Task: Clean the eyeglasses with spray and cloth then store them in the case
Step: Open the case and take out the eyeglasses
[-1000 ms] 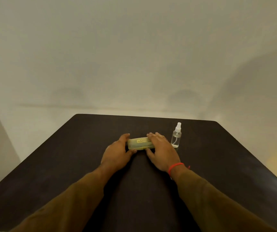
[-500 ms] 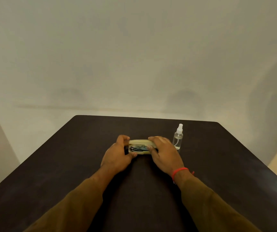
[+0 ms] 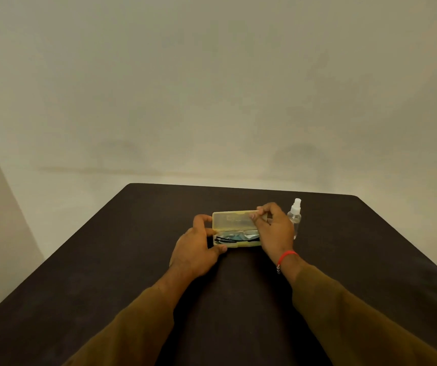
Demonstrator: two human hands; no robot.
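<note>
The eyeglasses [image 3: 224,239] lie inside the open case [image 3: 237,244], their black arms running lengthwise along the tray. Something pale and bluish lies in with them; whether it is lens or cloth cannot be told. The case is a translucent yellowish box sitting flat on the dark table [image 3: 133,260], slightly beyond its middle. Its lid [image 3: 232,220] stands raised along the far hinge, roughly upright.

The left hand [image 3: 196,249] grips the left end of the case. The thumb presses the near left corner of the tray, and the curled fingers reach round the far side, by the left edge of the lid. The right hand [image 3: 275,231] covers the right end. Its fingertips [image 3: 254,215] pinch the upper right corner of the lid and hold it up, while the palm hides the tray's right end. The glasses lie between the two hands and below the right fingertips, and neither hand touches them.

A clear spray bottle [image 3: 294,219] with a white nozzle stands upright just beside the right hand, on its outer side and partly behind it. A red band [image 3: 286,256] circles the right wrist. Brown sleeves [image 3: 122,331] cover both forearms. A plain pale wall [image 3: 212,101] rises beyond the table.
</note>
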